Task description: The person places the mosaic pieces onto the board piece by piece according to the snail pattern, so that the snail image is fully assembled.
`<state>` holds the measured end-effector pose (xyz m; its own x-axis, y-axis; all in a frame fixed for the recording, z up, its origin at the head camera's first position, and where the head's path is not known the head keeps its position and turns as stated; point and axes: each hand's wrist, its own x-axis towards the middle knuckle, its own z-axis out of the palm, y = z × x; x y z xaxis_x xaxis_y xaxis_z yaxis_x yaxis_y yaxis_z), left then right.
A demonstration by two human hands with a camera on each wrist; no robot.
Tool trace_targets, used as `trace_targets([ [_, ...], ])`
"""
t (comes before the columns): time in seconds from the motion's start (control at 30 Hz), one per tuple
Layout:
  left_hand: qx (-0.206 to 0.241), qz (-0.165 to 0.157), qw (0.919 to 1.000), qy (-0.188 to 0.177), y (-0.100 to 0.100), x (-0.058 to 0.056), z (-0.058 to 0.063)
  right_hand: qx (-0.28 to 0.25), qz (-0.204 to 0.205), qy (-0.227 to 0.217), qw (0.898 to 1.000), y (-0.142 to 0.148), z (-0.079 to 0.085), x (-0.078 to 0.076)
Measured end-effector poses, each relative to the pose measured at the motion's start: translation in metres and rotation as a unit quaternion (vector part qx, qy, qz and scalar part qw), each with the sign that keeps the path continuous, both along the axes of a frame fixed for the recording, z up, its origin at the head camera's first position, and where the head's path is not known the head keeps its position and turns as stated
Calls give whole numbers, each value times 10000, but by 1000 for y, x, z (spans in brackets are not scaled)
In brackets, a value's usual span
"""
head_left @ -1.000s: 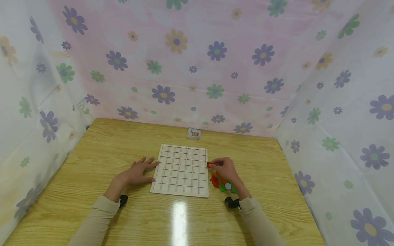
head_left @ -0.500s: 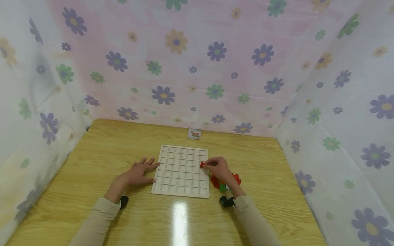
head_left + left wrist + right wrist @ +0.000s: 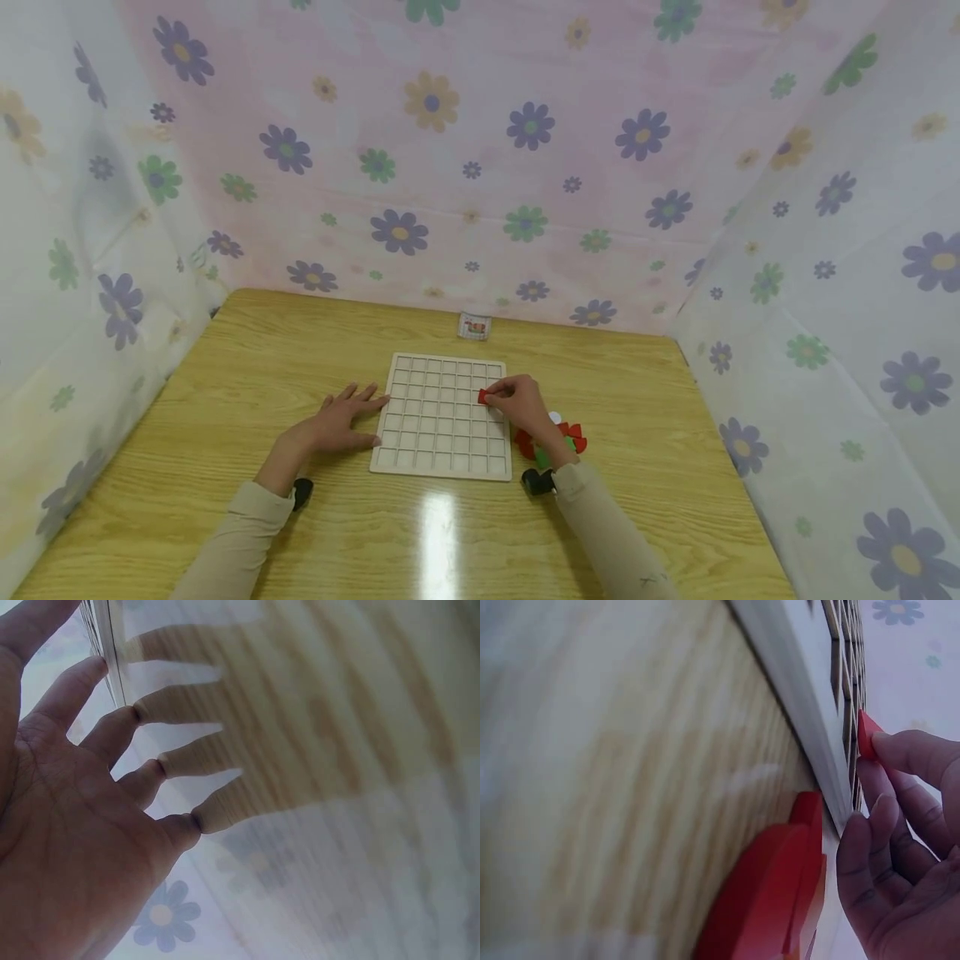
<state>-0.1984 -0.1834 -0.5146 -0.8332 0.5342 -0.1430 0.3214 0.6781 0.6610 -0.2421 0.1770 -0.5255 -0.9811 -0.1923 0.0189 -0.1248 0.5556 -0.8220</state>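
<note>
A pale wooden grid board [image 3: 439,433] with rows of square recesses lies on the table. Spread flat on the tabletop, my left hand [image 3: 337,421] touches the board's left edge with its thumb and a fingertip; the left wrist view shows the straight fingers [image 3: 112,735] reaching the surface. My right hand [image 3: 522,404] pinches a small red tile [image 3: 483,397] between thumb and fingers, over the right-hand columns of the board. In the right wrist view the red tile [image 3: 868,735] sits at the grid, partly covered by the thumb.
Beside the board's right edge is a pile of red, green and white pieces [image 3: 576,432], partly hidden by the right wrist. A small picture card [image 3: 474,326] lies at the table's back edge. Flowered cloth [image 3: 465,167] encloses the table [image 3: 300,333] at back and sides.
My right hand has carried the red tile leftward from outside the board's right edge to over its right-hand columns. The left hand has stayed in place.
</note>
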Motion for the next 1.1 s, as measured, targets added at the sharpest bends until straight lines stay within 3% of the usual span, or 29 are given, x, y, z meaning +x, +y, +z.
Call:
trace_targets([
  [0.67,-61,-21,10000,50,1,0,0,353,25,127,9993,-11,9,-2],
  [1.1,-46,-28,10000,12,3,1,3,577,-31,-620,9964,-7,15,-11],
])
